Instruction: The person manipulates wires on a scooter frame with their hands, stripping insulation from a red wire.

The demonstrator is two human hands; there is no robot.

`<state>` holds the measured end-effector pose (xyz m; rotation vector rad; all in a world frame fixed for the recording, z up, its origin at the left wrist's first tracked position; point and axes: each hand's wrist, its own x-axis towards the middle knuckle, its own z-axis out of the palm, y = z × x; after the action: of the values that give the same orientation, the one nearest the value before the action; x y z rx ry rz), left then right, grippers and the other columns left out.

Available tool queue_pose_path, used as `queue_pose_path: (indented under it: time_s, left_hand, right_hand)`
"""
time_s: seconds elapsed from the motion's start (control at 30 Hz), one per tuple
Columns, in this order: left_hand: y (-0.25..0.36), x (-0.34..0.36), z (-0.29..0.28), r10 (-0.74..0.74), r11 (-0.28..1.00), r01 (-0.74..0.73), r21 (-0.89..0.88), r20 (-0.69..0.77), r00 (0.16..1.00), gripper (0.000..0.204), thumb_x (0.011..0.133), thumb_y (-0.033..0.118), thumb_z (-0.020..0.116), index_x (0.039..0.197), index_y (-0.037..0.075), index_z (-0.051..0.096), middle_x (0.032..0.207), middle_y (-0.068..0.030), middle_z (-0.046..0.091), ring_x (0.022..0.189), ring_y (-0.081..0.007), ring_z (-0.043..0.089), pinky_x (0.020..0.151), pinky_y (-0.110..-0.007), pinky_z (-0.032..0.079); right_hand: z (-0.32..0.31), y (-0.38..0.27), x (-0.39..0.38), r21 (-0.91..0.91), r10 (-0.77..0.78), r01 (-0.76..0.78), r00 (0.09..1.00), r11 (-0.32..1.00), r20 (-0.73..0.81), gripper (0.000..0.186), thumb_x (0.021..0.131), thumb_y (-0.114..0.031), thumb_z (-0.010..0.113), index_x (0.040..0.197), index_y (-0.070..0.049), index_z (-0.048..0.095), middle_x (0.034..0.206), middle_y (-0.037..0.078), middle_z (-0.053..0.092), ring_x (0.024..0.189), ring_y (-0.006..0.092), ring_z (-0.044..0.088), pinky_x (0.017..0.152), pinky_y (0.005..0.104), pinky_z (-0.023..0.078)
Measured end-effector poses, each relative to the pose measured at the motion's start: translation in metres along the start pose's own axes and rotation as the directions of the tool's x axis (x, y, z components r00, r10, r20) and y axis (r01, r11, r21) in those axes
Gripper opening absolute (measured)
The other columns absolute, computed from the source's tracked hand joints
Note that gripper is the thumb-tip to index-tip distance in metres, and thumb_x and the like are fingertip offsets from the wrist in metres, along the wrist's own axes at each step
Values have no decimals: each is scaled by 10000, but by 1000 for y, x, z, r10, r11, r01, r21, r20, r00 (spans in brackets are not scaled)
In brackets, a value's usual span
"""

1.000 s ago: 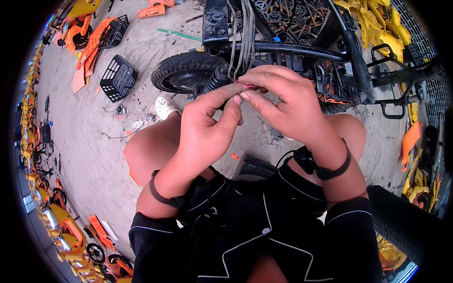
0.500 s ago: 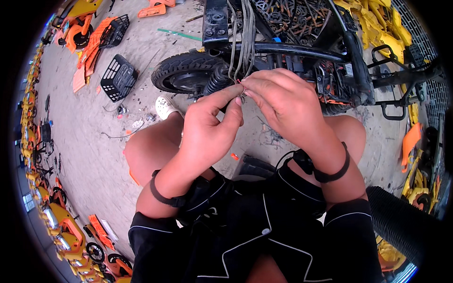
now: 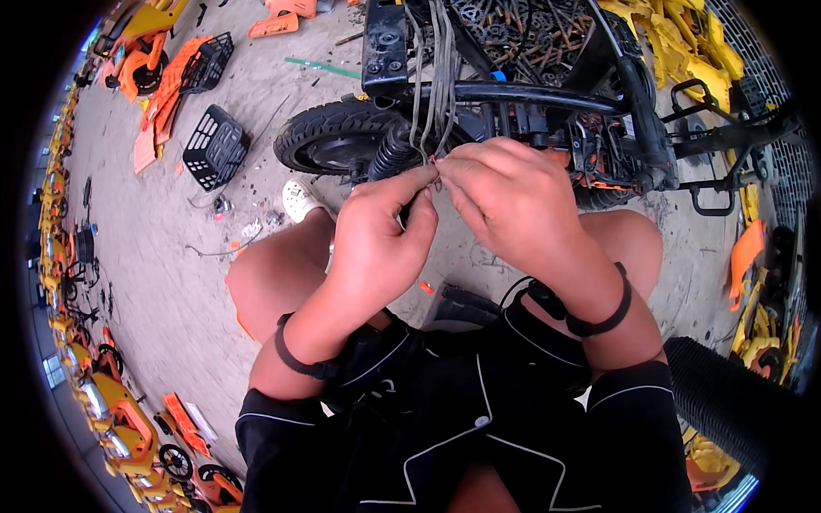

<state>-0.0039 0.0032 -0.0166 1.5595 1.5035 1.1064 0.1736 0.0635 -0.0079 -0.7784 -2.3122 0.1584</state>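
Note:
My left hand (image 3: 380, 229) and my right hand (image 3: 520, 195) meet in front of me. Both are closed, thumbs and fingertips pinching thin wires, with a bit of red showing at the pinch. The wires come off the lower end of a grey cable bundle (image 3: 442, 73), which hangs in long loops over a black vehicle frame (image 3: 539, 97). What each fingertip grips beyond this is too small to make out. Behind my left hand is a black coil spring (image 3: 392, 154), beside a wheel with a knobby tyre (image 3: 321, 128).
Metal sprockets and rods (image 3: 547, 38) are heaped beyond the frame. Yellow plastic panels (image 3: 676, 38) are piled at far right. On the floor to the left lie a black basket (image 3: 215, 150) and orange panels (image 3: 167, 98). A black ribbed hose or column (image 3: 727, 402) stands near my right elbow.
The pinched fingertips have shifted slightly left and down, drawing the cable bundle's lower end with them. Both hands keep their grip on the wires.

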Motion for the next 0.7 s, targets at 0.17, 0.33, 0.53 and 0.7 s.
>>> queue_pose_path:
  time_s: [0.17, 0.33, 0.53, 0.7]
  left_hand:
    - [2, 1, 1, -29, 1000, 29, -7, -15, 999, 225, 907, 18, 631, 1107, -33, 723, 892, -214, 730, 793, -344, 726, 735, -380, 553]
    - [3, -2, -2, -19, 999, 19, 41, 4, 1000, 239, 954, 4, 608, 1168, -36, 706, 916, -122, 723, 825, -186, 659, 775, -312, 531]
    - [1, -1, -4, 32, 995, -35, 96, 26, 999, 235, 961, 0, 618, 1174, -39, 709, 964, -129, 735, 882, -156, 668, 826, -296, 529]
    - [0, -1, -2, 146, 986, -143, 89, -24, 989, 206, 886, -12, 635, 1064, -2, 737, 843, -170, 715, 766, -329, 678, 784, -394, 520]
  right_hand:
    - [7, 0, -2, -92, -81, 76, 996, 993, -49, 298, 680, -119, 706, 958, -15, 725, 964, 65, 701, 885, 221, 678, 734, 343, 559]
    - [6, -5, -2, -86, -87, 82, 994, 993, -59, 297, 682, -119, 694, 953, 1, 714, 954, 75, 689, 882, 234, 670, 739, 354, 560]
    - [7, -3, 0, 24, -24, 25, 998, 999, -63, 205, 687, -94, 740, 867, -19, 676, 917, 89, 689, 865, 265, 668, 735, 370, 560]
    - [0, 6, 6, 258, 102, -99, 995, 961, -1, 141, 711, -63, 762, 797, -37, 654, 809, 100, 687, 791, 306, 674, 704, 392, 560]
